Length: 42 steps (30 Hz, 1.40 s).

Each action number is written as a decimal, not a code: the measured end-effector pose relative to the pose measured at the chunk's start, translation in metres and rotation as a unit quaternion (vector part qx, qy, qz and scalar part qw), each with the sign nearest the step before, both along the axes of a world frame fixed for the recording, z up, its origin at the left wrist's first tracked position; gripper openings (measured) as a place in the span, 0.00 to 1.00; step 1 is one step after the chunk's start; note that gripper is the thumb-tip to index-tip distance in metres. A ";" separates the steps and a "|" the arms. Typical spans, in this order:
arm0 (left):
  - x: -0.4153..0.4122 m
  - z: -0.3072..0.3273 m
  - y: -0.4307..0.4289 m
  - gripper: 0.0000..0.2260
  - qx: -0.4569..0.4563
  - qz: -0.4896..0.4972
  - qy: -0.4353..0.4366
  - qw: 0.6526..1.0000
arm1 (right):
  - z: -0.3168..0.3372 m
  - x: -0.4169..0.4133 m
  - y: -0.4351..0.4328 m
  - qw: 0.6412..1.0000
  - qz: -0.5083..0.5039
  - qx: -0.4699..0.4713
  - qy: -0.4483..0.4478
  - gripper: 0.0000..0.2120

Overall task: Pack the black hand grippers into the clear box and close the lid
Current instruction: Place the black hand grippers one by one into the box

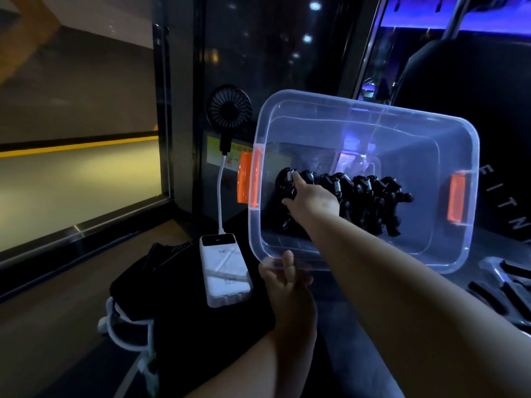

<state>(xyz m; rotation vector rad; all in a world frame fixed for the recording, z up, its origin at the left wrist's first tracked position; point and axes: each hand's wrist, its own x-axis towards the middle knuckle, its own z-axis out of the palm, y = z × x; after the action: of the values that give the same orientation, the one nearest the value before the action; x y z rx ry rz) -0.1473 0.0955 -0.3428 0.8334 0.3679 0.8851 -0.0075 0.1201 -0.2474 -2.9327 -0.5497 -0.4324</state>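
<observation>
The clear box (370, 110) with orange latches is tilted up, its open top facing me. My left hand (284, 275) grips its near rim at the lower left corner. Several black hand grippers (370, 196) with metal springs lie in a row inside, against the lower wall. My right hand (309, 196) reaches into the box and holds the leftmost hand gripper (287, 185), with fingers curled round it. No lid for the box shows.
A white power bank (224, 268) lies left of the box on a black bag (178, 311), its white cable running up to a small black fan (229, 110). A dark glass wall stands behind. Black ribbed gym equipment (505, 285) sits at the right.
</observation>
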 end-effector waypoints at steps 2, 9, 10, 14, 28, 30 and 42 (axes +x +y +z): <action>0.001 -0.001 0.000 0.05 -0.007 0.008 -0.002 1.000 | 0.000 0.000 0.000 1.000 -0.003 -0.004 0.000 0.33; 0.005 -0.006 0.000 0.04 -0.002 0.014 -0.005 1.000 | -0.005 0.000 -0.001 1.000 0.005 0.000 -0.020 0.32; 0.005 -0.007 0.000 0.04 0.000 0.014 -0.004 1.000 | -0.005 0.000 -0.001 1.000 0.005 0.001 -0.020 0.32; 0.007 -0.008 0.001 0.04 0.003 0.010 -0.009 1.000 | -0.004 0.002 0.000 1.000 0.004 0.006 -0.013 0.32; 0.012 0.000 0.005 0.06 0.002 0.010 0.044 0.999 | 0.002 -0.023 -0.070 0.983 0.026 0.157 -0.096 0.23; 0.011 0.000 0.003 0.06 0.014 0.025 0.058 0.998 | -0.002 -0.029 -0.093 0.976 0.006 0.189 -0.111 0.21; 0.010 0.000 0.001 0.06 0.030 0.022 0.061 0.997 | -0.058 -0.068 -0.263 0.939 -0.131 0.270 -0.171 0.15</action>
<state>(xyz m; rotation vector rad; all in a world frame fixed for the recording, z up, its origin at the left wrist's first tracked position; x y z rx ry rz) -0.1374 0.0966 -0.3427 0.9410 0.4700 0.8921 -0.0750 -0.1427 -0.3056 -2.4055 -0.0436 -0.9633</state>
